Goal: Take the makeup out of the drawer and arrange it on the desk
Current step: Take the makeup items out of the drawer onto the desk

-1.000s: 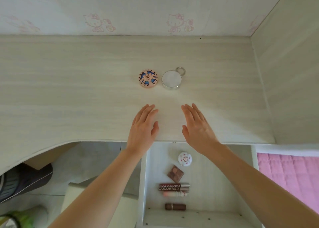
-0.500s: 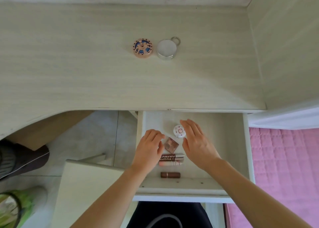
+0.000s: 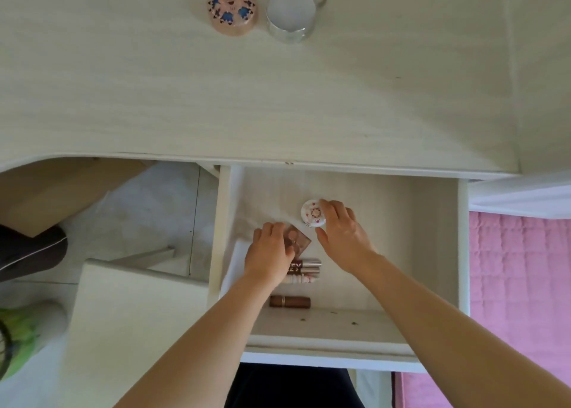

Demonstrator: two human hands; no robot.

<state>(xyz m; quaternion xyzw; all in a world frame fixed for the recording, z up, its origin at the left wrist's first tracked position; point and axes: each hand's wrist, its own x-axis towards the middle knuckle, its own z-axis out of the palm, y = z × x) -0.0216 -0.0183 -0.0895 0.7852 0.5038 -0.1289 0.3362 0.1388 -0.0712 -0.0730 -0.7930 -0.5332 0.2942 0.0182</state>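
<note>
The open drawer point(image 3: 432, 253) sits below the desk point(image 3: 278, 98) edge. Inside it, my left hand point(image 3: 268, 253) curls its fingers round a small brown square palette point(image 3: 299, 240). My right hand point(image 3: 340, 234) pinches a round white compact point(image 3: 312, 213) between thumb and fingers. Below my left hand lie a lip gloss tube point(image 3: 306, 267) with lettering, a pale pink tube point(image 3: 301, 280) and a brown lipstick point(image 3: 290, 301). On the desk stand a pink patterned round compact point(image 3: 232, 8) and, to its right, a white round case point(image 3: 291, 13) with a ring.
A wood side panel point(image 3: 543, 67) rises at the desk's right. A pink quilt point(image 3: 519, 284) lies right of the drawer. A white stool point(image 3: 129, 321) stands to the left, with a dark bag point(image 3: 31, 253) and a green object point(image 3: 21, 339) on the floor.
Both hands dropped from the desk top into the drawer. The left one has closed on the brown palette, the right one on the white compact. My view tilted down.
</note>
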